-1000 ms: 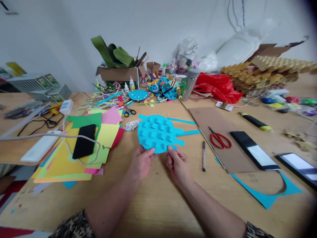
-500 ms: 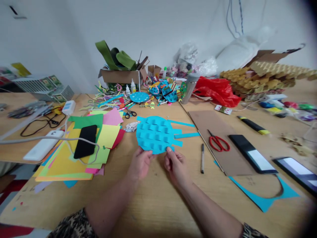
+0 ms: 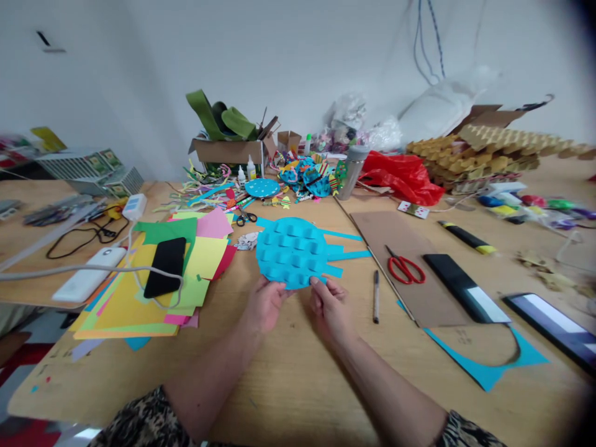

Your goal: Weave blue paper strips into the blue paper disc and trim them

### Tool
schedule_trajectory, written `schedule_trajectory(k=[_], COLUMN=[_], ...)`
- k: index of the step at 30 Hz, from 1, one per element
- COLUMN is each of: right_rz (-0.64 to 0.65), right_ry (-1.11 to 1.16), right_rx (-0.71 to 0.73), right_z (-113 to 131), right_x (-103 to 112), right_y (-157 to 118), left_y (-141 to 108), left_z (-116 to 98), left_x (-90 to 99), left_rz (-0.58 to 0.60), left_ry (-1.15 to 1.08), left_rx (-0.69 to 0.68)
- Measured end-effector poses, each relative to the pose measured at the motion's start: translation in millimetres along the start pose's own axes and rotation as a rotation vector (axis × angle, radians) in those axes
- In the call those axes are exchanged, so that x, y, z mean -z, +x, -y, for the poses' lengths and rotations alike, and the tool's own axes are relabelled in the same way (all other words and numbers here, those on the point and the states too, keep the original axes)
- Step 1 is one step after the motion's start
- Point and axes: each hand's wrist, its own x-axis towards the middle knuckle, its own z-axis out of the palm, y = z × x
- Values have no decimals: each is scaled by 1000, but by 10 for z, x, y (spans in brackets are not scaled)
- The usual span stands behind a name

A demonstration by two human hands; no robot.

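A round blue paper disc (image 3: 291, 251) with rows of raised paper loops is held up over the table, tilted toward me. My left hand (image 3: 266, 304) pinches its lower left edge, thumb in front. At the lower right edge my right hand (image 3: 329, 307) grips it between thumb and curled fingers. Blue paper strips (image 3: 349, 255) stick out past its right side; whether they are joined to it or lie behind I cannot tell. A pen (image 3: 376, 298) lies to the right of my right hand. Red-handled scissors (image 3: 405, 268) rest on brown cardboard (image 3: 372, 226).
At left, coloured paper sheets (image 3: 135, 304) lie under a black phone (image 3: 164, 267) and a cable. A blue offcut (image 3: 484, 372) and another phone (image 3: 465, 288) are at right. Behind stand a steel flask (image 3: 352, 174), glue bottles (image 3: 251, 167) and a box (image 3: 228, 151).
Both hands keep the blue disc in nearly the same place and pose. The camera view has shifted slightly, so the surroundings sit a little differently in the picture.
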Motion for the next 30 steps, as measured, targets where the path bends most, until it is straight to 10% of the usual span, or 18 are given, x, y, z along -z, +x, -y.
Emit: schedule_trajectory(k=[12, 22, 30], right_rz=[-27, -67, 82], right_ry=[-363, -311, -253], right_rx=[320, 262, 26], right_z=[245, 232, 248], right_x=[153, 271, 306], right_y=[54, 178, 251], left_y=[-37, 146, 309], left_z=[-38, -175, -407], left_x=[16, 214, 364], left_rz=[148, -303, -409], left_ry=[-12, 196, 200], left_rx=[187, -55, -333])
